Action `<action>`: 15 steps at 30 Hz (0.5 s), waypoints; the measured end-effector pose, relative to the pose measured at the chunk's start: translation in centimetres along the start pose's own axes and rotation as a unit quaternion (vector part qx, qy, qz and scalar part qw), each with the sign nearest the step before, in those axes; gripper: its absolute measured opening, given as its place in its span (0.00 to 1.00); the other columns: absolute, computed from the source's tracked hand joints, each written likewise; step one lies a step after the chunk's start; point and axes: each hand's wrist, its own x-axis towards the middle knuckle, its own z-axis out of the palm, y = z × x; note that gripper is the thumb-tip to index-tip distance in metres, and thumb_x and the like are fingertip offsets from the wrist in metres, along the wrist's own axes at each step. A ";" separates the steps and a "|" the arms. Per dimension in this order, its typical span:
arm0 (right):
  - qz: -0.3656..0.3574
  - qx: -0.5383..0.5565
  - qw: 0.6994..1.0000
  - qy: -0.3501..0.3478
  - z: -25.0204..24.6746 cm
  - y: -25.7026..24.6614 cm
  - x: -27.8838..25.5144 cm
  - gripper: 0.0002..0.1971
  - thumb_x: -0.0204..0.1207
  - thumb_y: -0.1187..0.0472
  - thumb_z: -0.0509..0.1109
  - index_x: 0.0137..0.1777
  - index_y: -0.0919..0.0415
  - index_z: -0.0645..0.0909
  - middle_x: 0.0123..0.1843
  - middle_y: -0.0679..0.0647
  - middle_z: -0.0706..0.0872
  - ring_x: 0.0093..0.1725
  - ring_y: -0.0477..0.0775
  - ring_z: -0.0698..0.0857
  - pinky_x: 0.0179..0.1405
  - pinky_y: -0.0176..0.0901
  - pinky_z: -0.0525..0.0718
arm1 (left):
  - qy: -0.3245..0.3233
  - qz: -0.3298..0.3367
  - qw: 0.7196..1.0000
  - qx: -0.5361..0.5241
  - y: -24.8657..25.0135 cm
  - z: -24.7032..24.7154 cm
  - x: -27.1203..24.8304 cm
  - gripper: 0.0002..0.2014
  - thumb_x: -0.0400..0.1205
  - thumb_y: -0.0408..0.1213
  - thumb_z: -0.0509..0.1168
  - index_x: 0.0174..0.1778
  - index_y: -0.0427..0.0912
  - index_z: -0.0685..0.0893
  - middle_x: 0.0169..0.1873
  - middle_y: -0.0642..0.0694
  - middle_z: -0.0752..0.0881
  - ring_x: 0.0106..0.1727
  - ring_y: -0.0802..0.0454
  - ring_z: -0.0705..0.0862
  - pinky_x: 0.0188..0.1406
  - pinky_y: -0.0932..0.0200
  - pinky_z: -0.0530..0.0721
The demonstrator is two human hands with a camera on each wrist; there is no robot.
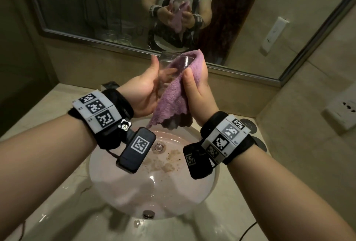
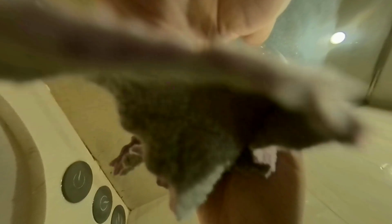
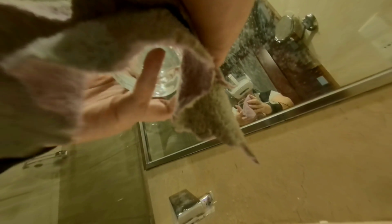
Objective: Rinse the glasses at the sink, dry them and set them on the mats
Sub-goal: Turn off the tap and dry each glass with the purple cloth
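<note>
Above the sink I hold a clear glass tilted on its side. My left hand grips its base end, thumb on the near side and fingers showing through the glass. A purple cloth wraps the glass's right side and hangs down. My right hand pinches the cloth against the glass, thumb on top. In the right wrist view, the left thumb lies across the glass, with the cloth around it. The left wrist view is mostly blurred cloth. Round dark mats lie on the counter to the right.
The round sink basin, with brown stains near its drain, is below my hands. A chrome faucet stands at the back left. A framed mirror covers the back wall, and sockets sit on the right wall.
</note>
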 end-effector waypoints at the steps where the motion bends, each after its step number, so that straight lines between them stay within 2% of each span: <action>1: 0.001 -0.002 1.000 0.007 0.1 0.0 -0.1 0.54 0.67 0.23 0.56 0.83 0.61 0.50 0.79 0.62 0.66 0.79 0.56 0.67 0.78 0.60 0.66 | -0.005 -0.003 1.000 0.015 0.0 0.1 0.1 0.38 0.74 0.71 0.47 0.64 0.44 0.80 0.59 0.39 0.86 0.60 0.45 0.86 0.55 0.51 0.86; 3: -0.007 -0.018 1.000 0.025 0.3 0.0 -0.4 0.55 0.67 0.22 0.55 0.83 0.61 0.50 0.80 0.63 0.64 0.80 0.56 0.65 0.79 0.60 0.64 | -0.020 0.001 0.998 0.051 -0.1 0.0 0.4 0.49 0.55 0.75 0.66 0.67 0.46 0.76 0.59 0.40 0.86 0.59 0.44 0.87 0.57 0.47 0.85; 4: -0.014 -0.023 0.999 0.032 0.4 0.0 -0.5 0.54 0.67 0.23 0.55 0.83 0.62 0.50 0.81 0.63 0.62 0.80 0.54 0.63 0.80 0.58 0.63 | -0.033 0.006 0.998 0.062 -0.2 -0.2 0.6 0.56 0.49 0.73 0.72 0.71 0.46 0.72 0.62 0.40 0.84 0.61 0.43 0.85 0.60 0.44 0.83; 5: -0.020 -0.026 0.999 0.036 0.4 0.1 -0.8 0.53 0.68 0.24 0.56 0.83 0.62 0.49 0.82 0.62 0.61 0.80 0.52 0.62 0.81 0.54 0.61 | -0.046 0.014 0.997 0.065 -0.3 -0.5 0.6 0.59 0.47 0.70 0.76 0.74 0.46 0.69 0.65 0.40 0.83 0.63 0.43 0.84 0.63 0.42 0.82; 6: -0.027 -0.029 0.999 0.037 0.4 0.2 -0.9 0.53 0.69 0.25 0.56 0.83 0.63 0.48 0.83 0.62 0.59 0.81 0.51 0.60 0.81 0.49 0.60 | -0.049 0.023 0.996 0.067 -0.2 -0.7 0.7 0.59 0.47 0.69 0.77 0.74 0.47 0.68 0.65 0.40 0.82 0.64 0.43 0.84 0.63 0.42 0.81; 8: -0.037 -0.047 0.997 0.041 0.3 0.5 -1.2 0.49 0.72 0.32 0.58 0.83 0.63 0.47 0.83 0.61 0.57 0.80 0.46 0.58 0.78 0.32 0.56 | -0.036 0.041 0.996 0.068 0.0 -1.0 0.8 0.59 0.48 0.69 0.77 0.73 0.44 0.69 0.62 0.38 0.84 0.61 0.45 0.85 0.58 0.46 0.84; 10: -0.054 -0.076 0.994 0.054 0.2 0.4 -1.5 0.45 0.74 0.39 0.57 0.83 0.64 0.46 0.83 0.62 0.56 0.75 0.37 0.56 0.71 0.16 0.52 | 0.006 0.054 0.997 0.062 0.2 -1.0 0.9 0.58 0.45 0.72 0.75 0.67 0.39 0.74 0.52 0.39 0.86 0.49 0.49 0.88 0.45 0.51 0.88; 11: -0.063 -0.081 0.993 0.057 0.2 0.2 -1.7 0.45 0.74 0.40 0.58 0.83 0.65 0.45 0.83 0.62 0.56 0.74 0.35 0.56 0.70 0.14 0.51 | 0.027 0.057 0.996 0.067 0.2 -1.0 0.8 0.52 0.47 0.73 0.73 0.61 0.40 0.77 0.47 0.40 0.86 0.44 0.51 0.88 0.41 0.54 0.89; 12: -0.068 -0.077 0.993 0.059 0.2 -0.1 -1.7 0.45 0.73 0.40 0.59 0.83 0.64 0.45 0.83 0.62 0.55 0.75 0.36 0.56 0.71 0.16 0.52 | 0.037 0.055 0.995 0.071 0.2 -0.9 0.7 0.43 0.54 0.74 0.68 0.55 0.42 0.79 0.45 0.42 0.85 0.42 0.52 0.88 0.41 0.55 0.90; 13: -0.063 -0.062 0.994 0.057 0.1 -0.5 -1.5 0.46 0.72 0.40 0.59 0.83 0.63 0.45 0.83 0.61 0.56 0.76 0.39 0.57 0.74 0.22 0.56 | 0.036 0.045 0.996 0.075 0.2 -0.7 0.5 0.35 0.65 0.72 0.59 0.52 0.44 0.80 0.46 0.42 0.85 0.44 0.52 0.87 0.44 0.55 0.90; 15: -0.033 -0.019 0.998 0.043 -0.1 -1.3 -1.1 0.48 0.69 0.37 0.60 0.84 0.59 0.46 0.84 0.59 0.57 0.80 0.47 0.61 0.79 0.41 0.62 | 0.018 0.021 0.996 0.084 0.3 -0.4 0.0 0.31 0.77 0.67 0.44 0.55 0.48 0.81 0.53 0.42 0.86 0.53 0.50 0.86 0.51 0.54 0.87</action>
